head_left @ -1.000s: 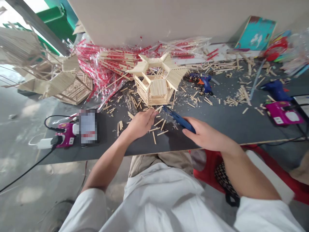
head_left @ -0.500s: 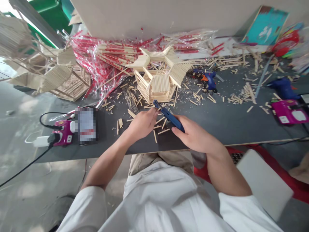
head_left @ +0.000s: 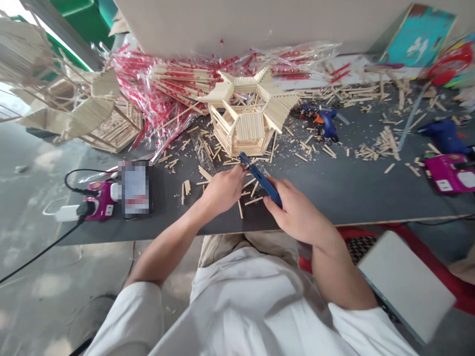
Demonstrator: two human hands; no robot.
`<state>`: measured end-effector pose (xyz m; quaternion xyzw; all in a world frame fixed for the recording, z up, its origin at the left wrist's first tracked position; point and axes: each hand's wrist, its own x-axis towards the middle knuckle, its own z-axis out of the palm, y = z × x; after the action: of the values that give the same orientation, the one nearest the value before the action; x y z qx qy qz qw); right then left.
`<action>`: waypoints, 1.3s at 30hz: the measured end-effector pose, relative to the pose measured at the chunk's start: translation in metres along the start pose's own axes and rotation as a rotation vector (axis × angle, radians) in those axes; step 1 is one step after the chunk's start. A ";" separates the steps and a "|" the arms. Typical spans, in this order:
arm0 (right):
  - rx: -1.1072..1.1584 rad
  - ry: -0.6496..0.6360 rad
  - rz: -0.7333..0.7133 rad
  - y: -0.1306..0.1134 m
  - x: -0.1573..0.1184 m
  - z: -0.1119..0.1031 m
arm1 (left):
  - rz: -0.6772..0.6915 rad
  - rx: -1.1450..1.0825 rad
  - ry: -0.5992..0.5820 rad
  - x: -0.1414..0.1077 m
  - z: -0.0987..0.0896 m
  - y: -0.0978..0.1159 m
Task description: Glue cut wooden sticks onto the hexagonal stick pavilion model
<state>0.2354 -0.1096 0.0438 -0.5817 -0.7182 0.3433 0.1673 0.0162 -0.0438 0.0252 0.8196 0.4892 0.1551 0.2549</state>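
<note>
My right hand [head_left: 297,210] is closed around a long blue hand tool [head_left: 265,183] that looks like a cutter, its tip pointing away and to the left. Beside that tip, my left hand [head_left: 225,188] is closed in a pinch on a small wooden stick, mostly hidden by the fingers. Short cut stick pieces [head_left: 254,201] lie on the dark table under and around both hands. Just beyond the tool's tip stands an open model of glued wooden sticks [head_left: 249,127], with slatted panels flaring out at its top.
A larger stick structure [head_left: 85,118] stands at the left. Behind lie red-and-clear plastic wrappers with sticks [head_left: 174,81]. Blue glue guns [head_left: 327,123] rest to the right. Purple power adapters [head_left: 102,198] sit at both sides, one near a blurred-out device [head_left: 136,190].
The view has shifted slightly. The blue tool has turned a little in my right hand, and its tip looks more closed together. My left hand stays beside the tip.
</note>
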 end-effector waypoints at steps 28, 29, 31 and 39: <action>-0.108 0.085 0.023 -0.013 -0.008 0.014 | -0.016 0.119 -0.044 -0.002 0.002 0.000; -0.102 0.086 0.024 -0.012 -0.009 0.013 | -0.011 0.126 -0.048 -0.002 0.002 0.000; -0.092 0.078 0.022 -0.011 -0.009 0.011 | -0.001 0.141 -0.050 -0.002 0.002 0.000; -0.082 0.059 0.017 -0.010 -0.008 0.007 | 0.002 0.189 -0.051 -0.002 0.001 0.001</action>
<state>0.2259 -0.1201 0.0468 -0.6039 -0.7216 0.2975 0.1615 0.0161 -0.0464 0.0250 0.8442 0.4941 0.0876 0.1884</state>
